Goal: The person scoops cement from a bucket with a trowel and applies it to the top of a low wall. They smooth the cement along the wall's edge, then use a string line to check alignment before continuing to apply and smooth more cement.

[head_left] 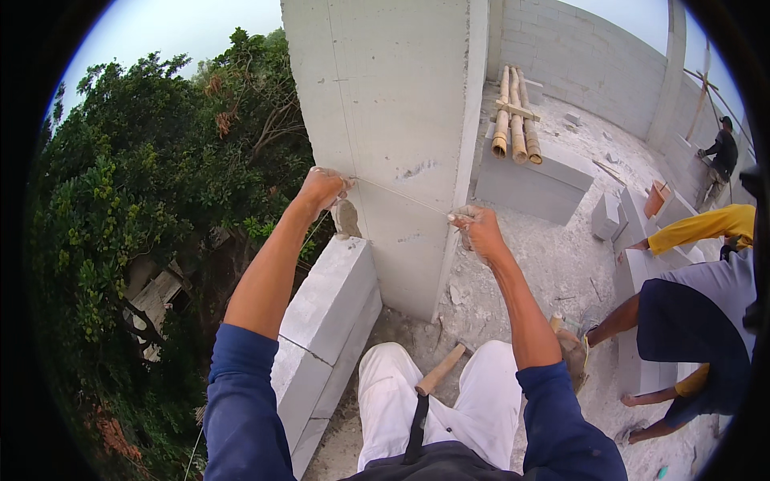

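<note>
String [401,195] stretched taut between a worker's two bare hands, just above the centre toward 12 o'clock, in front of a concrete pillar. Trees [168,160] crowded the view at 9 to 10 o'clock, beyond the edge of the building. The left hand [322,188], at 10 o'clock, was closed around one end of the stretch, thumb and fingers drawn together near the pillar's left side. A low wall [321,293] of pale blocks ran from 7 o'clock up to the pillar, with a rough grey lump [346,218] on its far end, just below the left hand; whether hand and lump touched could not be told. The pillar [377,88] rose to 12 o'clock. A wooden handle [441,369] lay between the worker's white trouser legs [489,393] at 5 o'clock. The right hand [481,232], at 3 o'clock, pinched the other end beside the pillar's right edge, fingers curled in. Bamboo poles [517,120] rested on grey blocks [525,188] between 1 and 2 o'clock. A co-worker's yellow sleeve [702,228] stretched in at 3 o'clock, near an orange bucket [657,197]. Another person [725,152] stood farther off, between 2 and 3 o'clock.
</note>
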The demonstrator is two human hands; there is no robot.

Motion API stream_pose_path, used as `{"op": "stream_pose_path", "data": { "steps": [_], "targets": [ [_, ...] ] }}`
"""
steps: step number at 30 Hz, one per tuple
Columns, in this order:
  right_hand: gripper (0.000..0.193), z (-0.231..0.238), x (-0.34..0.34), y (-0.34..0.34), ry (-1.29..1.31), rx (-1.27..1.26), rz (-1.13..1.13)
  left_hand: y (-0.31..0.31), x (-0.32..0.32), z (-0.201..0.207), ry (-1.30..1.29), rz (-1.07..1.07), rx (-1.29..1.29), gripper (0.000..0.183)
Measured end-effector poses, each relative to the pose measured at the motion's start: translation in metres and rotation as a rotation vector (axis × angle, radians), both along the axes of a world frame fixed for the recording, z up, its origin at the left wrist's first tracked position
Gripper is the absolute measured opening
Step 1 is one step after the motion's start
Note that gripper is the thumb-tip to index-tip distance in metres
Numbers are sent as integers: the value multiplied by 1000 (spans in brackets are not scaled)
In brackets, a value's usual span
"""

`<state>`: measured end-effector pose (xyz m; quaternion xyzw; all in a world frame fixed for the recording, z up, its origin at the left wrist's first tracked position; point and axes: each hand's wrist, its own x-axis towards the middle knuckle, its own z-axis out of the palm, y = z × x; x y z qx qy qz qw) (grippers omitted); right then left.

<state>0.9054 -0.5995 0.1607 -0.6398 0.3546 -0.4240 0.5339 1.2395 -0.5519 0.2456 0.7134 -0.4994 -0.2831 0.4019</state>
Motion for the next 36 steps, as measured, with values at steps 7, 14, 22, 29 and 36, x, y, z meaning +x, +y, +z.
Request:
{"op": "stream_pose_path", "data": {
  "steps": [7,14,22,29,36],
  "targets": [
    [14,-6,-13,-8,-370,304,142,43,-103,-26,-788,32,-783,26],
    [23,-18,-17,-45,-938,566,245,26,-182,-54,-824,-251,-867,32],
    [14,-12,-2,-77,-780,437,-286,-2,-215,-33,-1268,-373,-919,38],
    [20,-14,2,-101,-145,-203,-738,-50,-246,-24,-1618,-247,-606,57],
    [16,-21,21,-108,-202,-316,-762,-69,-261,-13,-1845,-222,-397,33]
  ]
}}
